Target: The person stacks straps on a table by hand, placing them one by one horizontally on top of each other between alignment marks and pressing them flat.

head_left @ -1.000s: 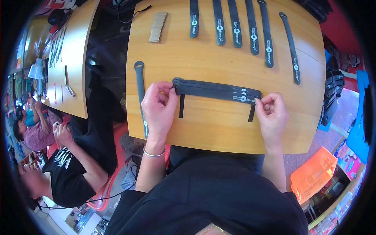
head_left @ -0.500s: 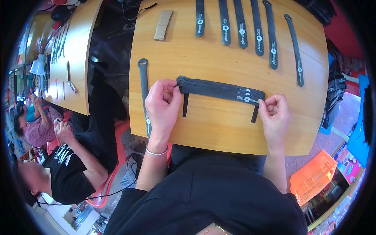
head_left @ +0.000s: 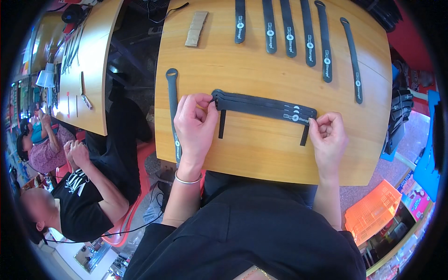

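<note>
A fanned stack of dark grey storage straps (head_left: 261, 106) lies crosswise on the wooden table in front of me, with rounded ends and pale printing. My left hand (head_left: 193, 123) pinches the stack's left end, where the slotted ends are. At the right end, my right hand (head_left: 329, 135) grips the straps' lower corner between thumb and fingertip. Two narrow black strips, a left strip (head_left: 222, 125) and a right strip (head_left: 304, 135), stick out toward me from beneath the stack near its ends. A single strap (head_left: 172, 91) lies lengthwise on the left, partly covered by my left hand.
Several more straps (head_left: 325, 46) are spread along the table's far side. A piece of brown cardboard (head_left: 196, 29) rests at the far left. Another person (head_left: 95, 186) works at a second table (head_left: 93, 51) to the left. An orange basket (head_left: 373, 212) stands low at the right.
My hands and the stack stay almost where they were, still held at both ends. The person on the left has shifted their hands slightly.
</note>
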Demonstrator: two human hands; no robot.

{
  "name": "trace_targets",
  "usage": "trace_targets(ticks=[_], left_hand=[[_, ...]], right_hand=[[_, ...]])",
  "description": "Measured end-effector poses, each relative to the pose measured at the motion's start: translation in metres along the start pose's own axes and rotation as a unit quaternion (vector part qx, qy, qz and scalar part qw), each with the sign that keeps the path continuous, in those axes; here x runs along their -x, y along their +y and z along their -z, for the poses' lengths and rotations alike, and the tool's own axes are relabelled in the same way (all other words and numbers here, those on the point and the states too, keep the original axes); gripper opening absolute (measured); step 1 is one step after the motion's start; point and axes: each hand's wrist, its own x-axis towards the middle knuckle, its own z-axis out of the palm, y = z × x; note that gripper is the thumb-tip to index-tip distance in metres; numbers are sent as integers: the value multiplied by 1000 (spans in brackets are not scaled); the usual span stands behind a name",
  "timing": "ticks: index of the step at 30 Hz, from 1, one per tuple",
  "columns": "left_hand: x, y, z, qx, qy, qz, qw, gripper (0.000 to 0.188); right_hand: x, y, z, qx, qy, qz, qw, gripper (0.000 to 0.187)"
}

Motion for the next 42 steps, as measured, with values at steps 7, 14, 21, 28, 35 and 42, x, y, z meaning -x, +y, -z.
trace_targets(ticks=[7,14,21,28,35,42], left_hand=[[-1,2,-1,-11,2,-5,1000,13],[0,2,0,-9,6,-11,1000,14],[0,1,0,-21,7,-20,1000,13],[2,1,-1,-13,13,-26,999,11],[6,-1,7,18,20,-29,999,12],[28,24,13,-54,22,-175,983,23]], right_hand=[[-1,-1,2,25,1,5,1000,21],[0,0,1,17,2,2,1000,20],[0,0,2,-10,0,-1,1000,19],[0,4,4,0,-8,26,1000,16],[3,8,4,-31,21,56,998,14],[3,15,4,-74,14,89,993,9]])
